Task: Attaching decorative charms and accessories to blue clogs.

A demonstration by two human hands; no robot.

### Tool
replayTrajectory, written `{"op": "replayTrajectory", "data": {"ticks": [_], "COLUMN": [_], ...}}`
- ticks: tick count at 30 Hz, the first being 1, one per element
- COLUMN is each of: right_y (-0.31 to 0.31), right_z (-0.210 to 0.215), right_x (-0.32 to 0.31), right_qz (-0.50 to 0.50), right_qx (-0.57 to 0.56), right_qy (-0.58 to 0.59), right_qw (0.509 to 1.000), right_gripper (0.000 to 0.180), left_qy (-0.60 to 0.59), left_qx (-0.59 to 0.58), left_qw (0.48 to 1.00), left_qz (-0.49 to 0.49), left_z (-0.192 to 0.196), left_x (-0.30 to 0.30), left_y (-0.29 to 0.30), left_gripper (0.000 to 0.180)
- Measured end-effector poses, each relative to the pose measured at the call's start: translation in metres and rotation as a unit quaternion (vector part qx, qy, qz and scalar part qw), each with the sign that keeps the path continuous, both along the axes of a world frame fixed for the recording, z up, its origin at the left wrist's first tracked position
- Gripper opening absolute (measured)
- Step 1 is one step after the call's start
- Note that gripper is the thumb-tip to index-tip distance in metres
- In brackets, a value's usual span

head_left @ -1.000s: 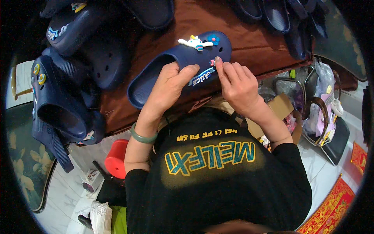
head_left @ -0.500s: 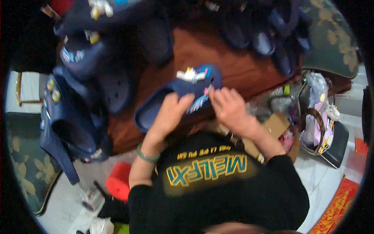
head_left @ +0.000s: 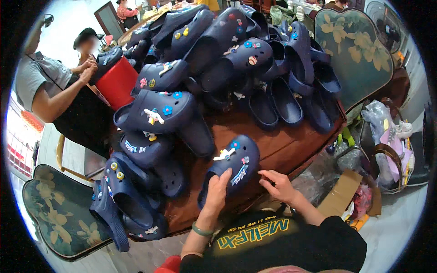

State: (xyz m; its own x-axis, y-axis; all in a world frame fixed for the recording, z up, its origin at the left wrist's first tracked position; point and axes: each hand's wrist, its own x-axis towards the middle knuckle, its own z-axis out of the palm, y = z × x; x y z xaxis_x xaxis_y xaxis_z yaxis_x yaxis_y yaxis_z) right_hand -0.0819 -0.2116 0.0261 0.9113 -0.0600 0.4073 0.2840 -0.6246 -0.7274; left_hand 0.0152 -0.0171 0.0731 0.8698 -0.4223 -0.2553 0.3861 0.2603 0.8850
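The head has lifted, so the heap of navy foam clogs (head_left: 236, 59) and a person beside a red bucket (head_left: 117, 83) now show. The right hand (head_left: 278, 185) has come off the navy foam clog with charms (head_left: 230, 170); the left hand (head_left: 217, 191) has slid to its heel.

You stood in a small footwear workshop: dark-blue clogs (head_left: 214, 68) with clip-on charms were heaped on a brown table (head_left: 291, 148), a co-worker (head_left: 54, 86) handled another, and cardboard boxes (head_left: 339, 195) sat nearby.
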Motion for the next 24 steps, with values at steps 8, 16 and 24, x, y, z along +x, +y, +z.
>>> {"op": "replayTrajectory", "data": {"ticks": [8, 16, 24], "right_y": [0.002, -0.039, -0.116], "right_z": [-0.056, 0.004, 0.081], "right_x": [0.0, 0.007, 0.075], "right_qz": [0.065, -0.097, -0.247], "right_qx": [0.166, 0.106, 0.287], "right_qy": [0.073, -0.079, -0.034], "right_qw": [0.981, 0.986, 0.925], "right_gripper": [0.089, 0.076, 0.049], "left_qy": [-0.14, -0.259, -0.289], "left_qx": [0.024, -0.043, 0.159], "left_qw": [0.931, 0.904, 0.94], "left_qz": [-0.337, -0.336, -0.088], "left_z": [-0.018, 0.005, -0.067], "left_x": [-0.019, -0.027, -0.022], "left_y": [-0.045, -0.025, 0.02], "left_gripper": [0.064, 0.066, 0.034]}}
